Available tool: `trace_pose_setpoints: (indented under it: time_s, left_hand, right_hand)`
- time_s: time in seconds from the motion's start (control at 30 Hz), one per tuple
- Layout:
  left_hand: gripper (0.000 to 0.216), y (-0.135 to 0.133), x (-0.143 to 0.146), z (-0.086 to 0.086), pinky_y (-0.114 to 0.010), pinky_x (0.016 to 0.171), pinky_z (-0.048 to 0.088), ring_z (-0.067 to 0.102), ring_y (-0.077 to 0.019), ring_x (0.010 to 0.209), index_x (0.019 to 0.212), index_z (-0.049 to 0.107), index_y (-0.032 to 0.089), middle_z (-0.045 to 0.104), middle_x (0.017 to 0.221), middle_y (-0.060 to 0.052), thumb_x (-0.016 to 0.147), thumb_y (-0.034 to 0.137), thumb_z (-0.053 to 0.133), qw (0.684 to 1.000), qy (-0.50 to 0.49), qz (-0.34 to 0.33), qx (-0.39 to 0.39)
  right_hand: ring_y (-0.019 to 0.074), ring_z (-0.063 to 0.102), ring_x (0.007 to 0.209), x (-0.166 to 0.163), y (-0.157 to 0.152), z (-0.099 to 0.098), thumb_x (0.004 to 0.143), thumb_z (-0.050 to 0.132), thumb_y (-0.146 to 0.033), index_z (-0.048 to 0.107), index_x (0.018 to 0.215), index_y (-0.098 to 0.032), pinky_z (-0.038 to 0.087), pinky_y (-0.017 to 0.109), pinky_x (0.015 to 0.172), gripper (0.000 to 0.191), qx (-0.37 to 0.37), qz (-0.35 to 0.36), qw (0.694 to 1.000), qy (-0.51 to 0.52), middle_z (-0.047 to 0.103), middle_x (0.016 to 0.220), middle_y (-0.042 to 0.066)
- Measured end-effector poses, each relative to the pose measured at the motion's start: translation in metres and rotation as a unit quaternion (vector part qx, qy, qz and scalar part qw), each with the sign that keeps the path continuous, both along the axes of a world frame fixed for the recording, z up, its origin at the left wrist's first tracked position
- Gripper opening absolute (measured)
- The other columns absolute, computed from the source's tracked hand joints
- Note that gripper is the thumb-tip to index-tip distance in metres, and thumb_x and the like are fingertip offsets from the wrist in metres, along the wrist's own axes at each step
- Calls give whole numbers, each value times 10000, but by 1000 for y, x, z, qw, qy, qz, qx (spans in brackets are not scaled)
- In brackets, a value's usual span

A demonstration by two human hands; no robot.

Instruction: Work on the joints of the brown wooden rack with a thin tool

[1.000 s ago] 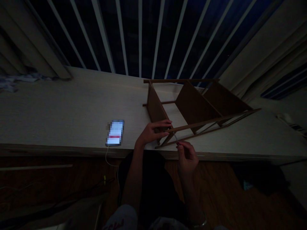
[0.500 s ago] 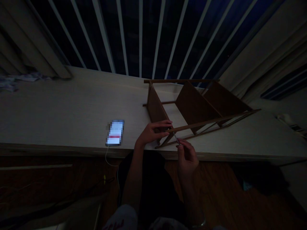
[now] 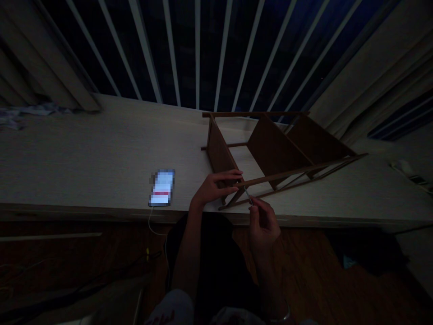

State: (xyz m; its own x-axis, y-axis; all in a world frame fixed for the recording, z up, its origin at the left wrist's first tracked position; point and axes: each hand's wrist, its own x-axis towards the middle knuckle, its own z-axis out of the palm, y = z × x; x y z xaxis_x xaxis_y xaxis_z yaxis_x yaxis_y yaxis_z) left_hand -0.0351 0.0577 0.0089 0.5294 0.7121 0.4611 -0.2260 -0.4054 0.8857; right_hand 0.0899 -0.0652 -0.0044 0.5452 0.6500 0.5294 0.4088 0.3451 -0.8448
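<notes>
A brown wooden shelf rack point(image 3: 279, 149) lies on its side on the pale window ledge point(image 3: 101, 153), its boards standing slanted between thin rails. At the rack's near left corner, my left hand point(image 3: 212, 188) grips the frame, thumb and fingers on either side of it. Just right of that corner, my right hand point(image 3: 265, 223) pinches a thin metal rod, which looks like a hex key point(image 3: 248, 194). Its far end meets the rail at the corner; the exact contact is too dark to make out.
On the ledge to the left lies a lit phone point(image 3: 162, 188) with a white cable point(image 3: 150, 223) hanging over the edge. White window bars point(image 3: 198, 54) rise behind the rack. Curtains point(image 3: 61, 58) hang at both sides. A dark bundle point(image 3: 368, 250) rests on the wooden floor at right.
Almost nothing differs. My right hand's fingers have shifted very slightly around the rod, while my left hand and the rack stay in place.
</notes>
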Motion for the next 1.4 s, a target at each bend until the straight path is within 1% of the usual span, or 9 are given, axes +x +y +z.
trace_pose_setpoints:
  time_s: [0.17,0.3,0.47,0.6,0.73,0.83,0.97,1.17,1.4]
  left_hand:
    - [336,1,0,-2,-355,984,407,509,-194,1155,1027,639,207,589,1185,-86,693,219,676,1000,2,-2,-2]
    - [336,1,0,-1,-379,977,416,509,-204,1155,1024,640,215,588,1186,-82,691,237,677,1000,1,-3,-5]
    - [333,0,0,0,-391,1012,382,511,-200,1152,1023,641,209,592,1180,-81,693,241,675,1000,2,-1,-6]
    - [338,0,0,-1,-377,953,431,514,-208,1147,1027,638,205,584,1190,-90,693,244,674,1000,6,0,-6]
    - [334,0,0,-2,-345,909,456,513,-208,1148,1028,638,209,579,1198,-91,696,234,672,1000,6,0,-6]
    - [339,1,0,-2,-344,936,441,510,-199,1154,1031,636,216,580,1196,-85,695,222,674,1000,5,-5,-4]
    - [333,1,0,-2,-383,999,395,511,-200,1152,1026,639,210,584,1192,-86,695,230,673,1000,2,-4,-4]
    - [335,1,0,-3,-389,1009,387,509,-205,1155,1022,642,208,583,1193,-86,690,231,676,1000,-2,-8,-4]
    - [336,2,0,-3,-392,1024,372,507,-195,1156,1026,640,214,585,1190,-79,692,227,675,1000,-2,-5,-3]
  right_hand:
    - [174,604,830,-2,-1,2,815,531,-231,631,913,-190,491,364,762,146,-17,-9,1000,-5,641,905,60]
    - [168,613,802,-4,-1,5,802,555,-231,618,916,-184,498,340,728,139,-14,-36,998,41,644,885,58]
    - [166,632,772,-6,1,8,786,581,-235,586,936,-177,515,328,693,161,-12,-19,995,98,645,856,56]
    - [153,625,720,-6,3,9,781,587,-253,580,849,-170,520,325,675,107,6,-27,995,100,642,810,44]
    - [153,623,715,-6,3,9,782,584,-264,574,879,-176,523,320,650,132,6,-9,995,101,640,823,48]
    - [148,616,708,-5,3,9,782,581,-248,592,891,-181,516,308,624,128,15,1,995,94,635,833,45]
    - [131,585,657,-4,4,8,795,561,-232,615,839,-186,493,282,560,84,21,13,997,73,624,822,38]
    - [95,546,543,-6,6,6,791,572,-265,586,854,-173,457,251,496,112,9,6,992,128,616,814,32]
    - [86,544,530,-7,7,6,790,575,-305,539,832,-170,443,225,486,146,-11,-6,988,156,609,785,21]
